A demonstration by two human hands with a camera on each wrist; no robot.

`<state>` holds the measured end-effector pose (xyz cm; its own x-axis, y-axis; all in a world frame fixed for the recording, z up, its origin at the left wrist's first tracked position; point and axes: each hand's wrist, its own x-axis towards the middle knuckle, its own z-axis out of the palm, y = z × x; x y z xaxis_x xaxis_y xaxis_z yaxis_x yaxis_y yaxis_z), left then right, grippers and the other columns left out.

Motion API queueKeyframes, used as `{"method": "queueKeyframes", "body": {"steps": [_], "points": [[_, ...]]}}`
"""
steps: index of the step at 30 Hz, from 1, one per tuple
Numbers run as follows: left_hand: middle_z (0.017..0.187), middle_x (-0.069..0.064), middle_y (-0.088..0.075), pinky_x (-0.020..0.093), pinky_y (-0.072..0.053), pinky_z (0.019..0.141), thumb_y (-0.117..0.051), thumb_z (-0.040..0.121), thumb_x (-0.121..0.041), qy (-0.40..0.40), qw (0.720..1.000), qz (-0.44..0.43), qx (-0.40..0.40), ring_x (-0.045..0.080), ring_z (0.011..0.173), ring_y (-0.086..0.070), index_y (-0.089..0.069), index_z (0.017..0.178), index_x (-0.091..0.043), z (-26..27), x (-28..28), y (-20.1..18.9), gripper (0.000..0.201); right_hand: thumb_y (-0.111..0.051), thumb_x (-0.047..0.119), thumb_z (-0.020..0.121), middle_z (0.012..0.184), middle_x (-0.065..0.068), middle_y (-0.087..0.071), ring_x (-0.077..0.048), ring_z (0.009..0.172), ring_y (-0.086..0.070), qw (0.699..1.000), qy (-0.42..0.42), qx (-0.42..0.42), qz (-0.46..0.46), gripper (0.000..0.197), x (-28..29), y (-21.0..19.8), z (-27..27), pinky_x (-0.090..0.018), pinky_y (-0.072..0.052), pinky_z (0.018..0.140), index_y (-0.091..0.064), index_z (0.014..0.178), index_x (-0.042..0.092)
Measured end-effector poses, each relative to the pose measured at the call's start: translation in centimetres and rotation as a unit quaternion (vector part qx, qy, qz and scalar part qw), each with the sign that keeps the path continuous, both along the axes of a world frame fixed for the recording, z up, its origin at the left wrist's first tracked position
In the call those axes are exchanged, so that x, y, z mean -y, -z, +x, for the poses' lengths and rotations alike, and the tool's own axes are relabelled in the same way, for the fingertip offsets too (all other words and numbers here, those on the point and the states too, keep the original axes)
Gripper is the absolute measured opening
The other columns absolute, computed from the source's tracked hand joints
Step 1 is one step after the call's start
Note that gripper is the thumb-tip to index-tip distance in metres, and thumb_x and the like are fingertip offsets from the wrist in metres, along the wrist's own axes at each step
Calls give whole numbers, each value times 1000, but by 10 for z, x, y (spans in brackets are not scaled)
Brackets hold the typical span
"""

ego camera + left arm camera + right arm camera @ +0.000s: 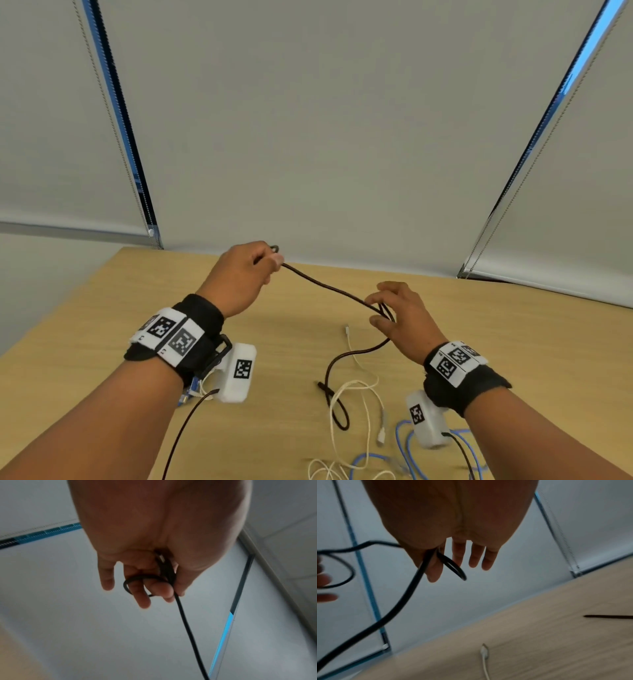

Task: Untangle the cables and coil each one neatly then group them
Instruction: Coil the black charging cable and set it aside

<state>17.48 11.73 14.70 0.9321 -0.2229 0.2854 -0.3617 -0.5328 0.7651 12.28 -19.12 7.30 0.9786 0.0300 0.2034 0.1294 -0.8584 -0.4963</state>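
stretching a black cable (329, 286) between raised hands, a person works above a pale wooden table (513, 342) set against drawn grey blinds (342, 120). at left, the left hand (239, 274) is held up over the far side of the table, its thumb and curled fingers pinching one end of the black cable; the left wrist view shows a small loop of that cable wound round the fingers (142, 599), with the plug tucked against the palm. from there the cable runs rightward and slightly down through the air to the right hand (400, 315), which sits a little nearer and lower. the right hand pinches the cable between thumb and forefinger at a small doubled loop, while its other three fingers (476, 555) are stretched out straight and apart from the cable. below the right hand the black cable drops to the table, curls back toward the middle and ends in a narrow loop lying across a white cable (356, 390). the white cable sprawls loosely over the near centre of the table, one plug pointing toward the far side. just to the right and nearest the camera, a blue cable (404, 442) lies in loose curves, partly hidden under the right wrist. both wrists wear black bands with printed square markers.
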Motion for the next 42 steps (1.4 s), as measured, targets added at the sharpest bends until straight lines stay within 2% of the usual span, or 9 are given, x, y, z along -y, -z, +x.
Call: {"method": "queueKeyframes", "body": {"steps": [4,9,18,25,28,31,33,38,42], "points": [[77,15,-63,37,-42,66,-53,101,-30,-88,995,-42,21,31,71,-57,-62,79,-10,13,-10,9,32,-69,20,94,120,11,-68,-9,111,-62,990,-8,-49,131,37,25,-1,0,-32,-45,100,-61,124,40],[81,14,-64,40,-42,69,-52,101,-33,-187,978,-89,11,36,80,-59,-62,82,-10,30,-32,16,32,-47,7,104,84,-8,-72,-21,70,-67,866,68,-65,492,32,43,5,-9,-38,-58,71,-64,127,20],[83,25,-61,37,-35,62,-50,101,-34,-94,994,-41,-38,27,65,-48,-56,83,-1,10,5,30,38,-68,30,93,128,6,-49,-13,119,-51,973,140,0,185,32,19,-14,7,-38,-43,105,-64,125,33],[75,12,-61,37,-41,65,-52,102,-31,-30,997,-69,-17,24,68,-53,-57,81,-5,-5,36,16,33,-66,39,93,122,17,-66,4,111,-61,972,-49,0,231,41,-57,-62,-1,-27,-49,99,-59,133,35],[76,7,-67,37,-46,73,-55,101,-28,-7,990,-140,-11,22,75,-62,-61,76,-13,-10,48,7,29,-69,38,90,125,12,-67,-1,116,-62,941,-123,-97,299,53,-96,-50,-5,-27,-47,101,-51,139,30],[74,3,-69,35,-47,76,-55,101,-27,-20,983,-183,-7,21,80,-65,-63,73,-19,-10,46,2,31,-61,18,98,80,-1,-72,-22,87,-73,867,-125,-150,459,11,-105,-39,-8,-36,-54,92,-63,108,16],[77,1,-74,37,-48,84,-54,102,-27,-16,986,-162,-32,20,83,-69,-70,79,-19,-8,34,3,29,-57,16,100,66,-2,-60,-24,69,-67,828,-99,-147,532,10,-92,-40,-6,-38,-56,79,-66,98,14],[79,6,-76,32,-50,94,-51,105,-20,142,971,-104,-164,16,85,-74,-76,95,-7,-17,18,16,30,-64,18,93,60,0,-48,-18,56,-52,814,-91,-104,564,9,-60,-58,3,-34,-51,64,-72,93,14],[70,8,-62,42,-52,89,-46,106,-17,243,920,-194,-238,22,70,-66,-71,92,1,-32,25,14,34,-69,22,89,57,2,-42,-14,50,-46,811,-104,-86,570,10,-54,-63,6,-30,-48,57,-73,94,15]]}}
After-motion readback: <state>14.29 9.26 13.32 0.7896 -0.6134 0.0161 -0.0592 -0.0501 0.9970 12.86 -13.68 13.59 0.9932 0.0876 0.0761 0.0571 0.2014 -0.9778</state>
